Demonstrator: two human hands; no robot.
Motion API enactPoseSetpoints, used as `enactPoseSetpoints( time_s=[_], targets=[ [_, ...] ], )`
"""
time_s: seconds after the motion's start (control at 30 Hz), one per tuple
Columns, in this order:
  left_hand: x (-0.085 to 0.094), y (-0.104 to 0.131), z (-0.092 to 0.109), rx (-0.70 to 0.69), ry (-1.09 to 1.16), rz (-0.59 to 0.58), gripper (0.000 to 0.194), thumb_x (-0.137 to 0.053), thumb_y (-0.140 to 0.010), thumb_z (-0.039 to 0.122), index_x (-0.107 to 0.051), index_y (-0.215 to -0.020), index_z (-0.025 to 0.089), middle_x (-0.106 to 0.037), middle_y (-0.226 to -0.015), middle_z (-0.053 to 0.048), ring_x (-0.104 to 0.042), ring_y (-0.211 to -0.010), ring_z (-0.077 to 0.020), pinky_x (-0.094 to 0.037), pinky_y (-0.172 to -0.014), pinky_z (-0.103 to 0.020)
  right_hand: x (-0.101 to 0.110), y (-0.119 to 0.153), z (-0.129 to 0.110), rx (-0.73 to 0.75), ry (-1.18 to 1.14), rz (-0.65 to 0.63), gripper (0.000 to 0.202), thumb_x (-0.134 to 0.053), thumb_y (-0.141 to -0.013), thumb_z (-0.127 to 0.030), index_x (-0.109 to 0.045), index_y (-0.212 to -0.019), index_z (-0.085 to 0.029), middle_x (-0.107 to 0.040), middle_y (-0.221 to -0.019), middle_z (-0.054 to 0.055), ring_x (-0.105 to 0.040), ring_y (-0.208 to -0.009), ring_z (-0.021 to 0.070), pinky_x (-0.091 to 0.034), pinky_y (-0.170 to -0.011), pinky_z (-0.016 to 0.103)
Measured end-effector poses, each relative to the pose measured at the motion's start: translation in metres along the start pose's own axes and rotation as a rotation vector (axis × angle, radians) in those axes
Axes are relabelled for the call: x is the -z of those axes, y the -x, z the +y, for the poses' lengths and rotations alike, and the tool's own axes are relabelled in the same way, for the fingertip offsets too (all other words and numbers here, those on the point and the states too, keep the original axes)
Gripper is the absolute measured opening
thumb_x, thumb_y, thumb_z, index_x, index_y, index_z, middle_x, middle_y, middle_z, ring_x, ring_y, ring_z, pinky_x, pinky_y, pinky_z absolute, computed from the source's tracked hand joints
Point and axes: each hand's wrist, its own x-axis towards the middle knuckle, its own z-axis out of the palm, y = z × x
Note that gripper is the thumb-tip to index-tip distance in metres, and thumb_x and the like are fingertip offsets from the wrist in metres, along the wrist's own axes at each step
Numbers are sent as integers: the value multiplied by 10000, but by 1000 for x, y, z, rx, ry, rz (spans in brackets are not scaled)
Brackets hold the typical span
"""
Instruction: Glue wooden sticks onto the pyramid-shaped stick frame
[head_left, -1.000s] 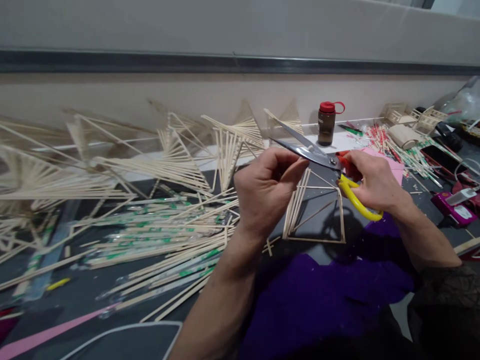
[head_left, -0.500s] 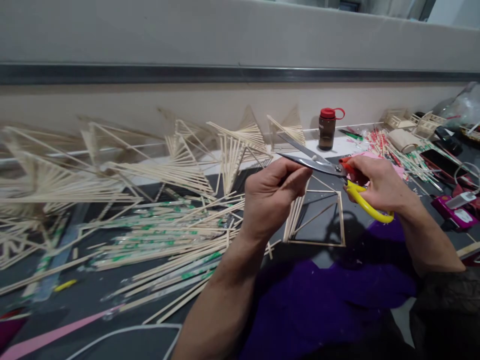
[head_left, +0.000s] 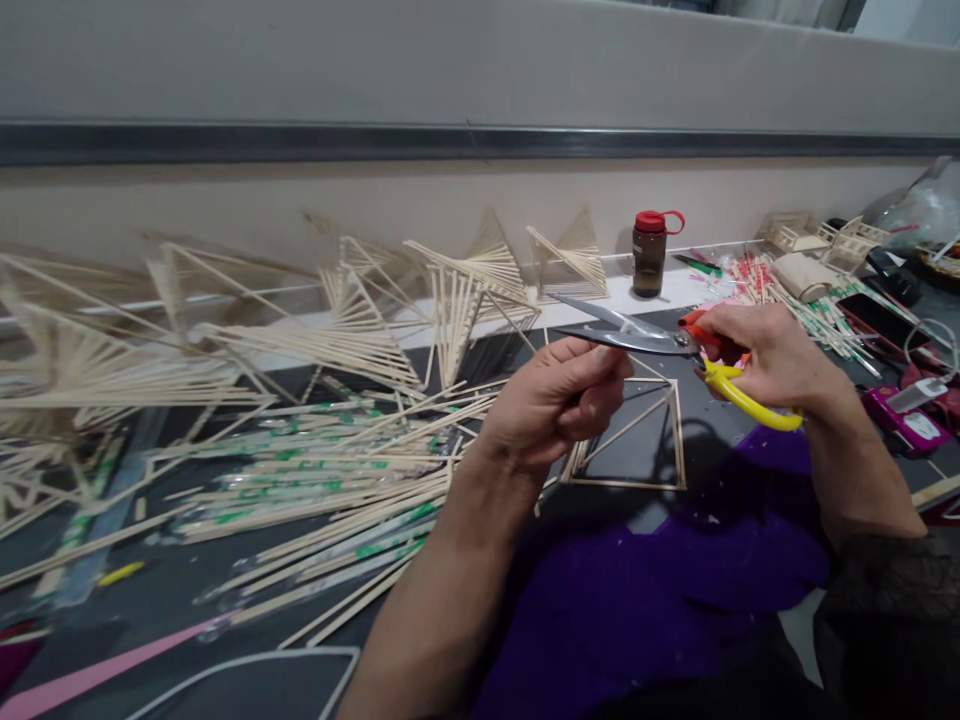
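Observation:
My right hand (head_left: 772,355) grips the scissors (head_left: 652,340), which have one yellow and one orange handle; their blades are parted and point left. My left hand (head_left: 559,400) is closed in a pinch at the blades, on a small pale piece whose tip shows between them; the rest is hidden by the fingers. Below the hands a wooden stick frame (head_left: 681,440) lies on the dark table, partly covered by my left hand.
Stick structures (head_left: 360,350) line the wall at the left and centre. Loose and wrapped sticks (head_left: 300,480) spread at left. A brown bottle (head_left: 649,262) with red lid stands behind the scissors. A phone (head_left: 881,322) and magenta device (head_left: 907,418) lie right.
The scissor blades have closed somewhat and tilted flatter. My left hand has turned and moved slightly down, its fingertips now at the blades. The whole view has shifted slightly.

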Motion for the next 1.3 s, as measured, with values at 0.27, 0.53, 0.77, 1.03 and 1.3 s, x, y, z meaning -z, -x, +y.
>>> enactPoseSetpoints(
  time_s=[0.27,0.53,0.77,1.03,1.3],
  targets=[
    [1,-2,-15,-682,-793,706,89,-654,-856,305,-653,-818,224,-657,-704,-7,-578,-620,-132,-448,-565,-244,-25,-8,-10,-200,77,104,203,-590,-702,-347,-465,-686,-188,-492,-606,-18,-374,-558,100,-243,-568,260],
    [10,-3,-20,-857,-889,741,98,-673,-843,275,-624,-767,238,-560,-599,32,-551,-593,-138,-448,-590,-262,-28,-6,-13,-133,45,135,194,-581,-690,-336,-559,-779,-164,-520,-643,-11,-406,-580,102,-275,-571,260],
    [4,3,-10,-566,-532,498,241,-689,-853,393,-625,-687,230,-458,-517,40,-352,-437,-93,-280,-396,-259,-18,-5,-7,-79,55,96,174,-601,-703,-325,-523,-702,-170,-492,-606,-20,-381,-565,93,-264,-566,263],
    [-9,10,5,-185,-125,173,353,-767,-736,491,-583,-630,208,-363,-473,56,-209,-349,-44,-128,-304,-209,3,-3,-10,-23,5,-12,155,-614,-734,-337,-537,-713,-203,-525,-633,-1,-400,-557,112,-310,-558,290],
    [-3,6,-2,-389,-484,457,305,-682,-827,475,-633,-694,205,-521,-534,19,-390,-413,-79,-283,-361,-227,-7,-4,-4,-42,61,101,176,-628,-699,-324,-534,-682,-177,-492,-589,-26,-390,-538,89,-263,-550,260]
  ],
)
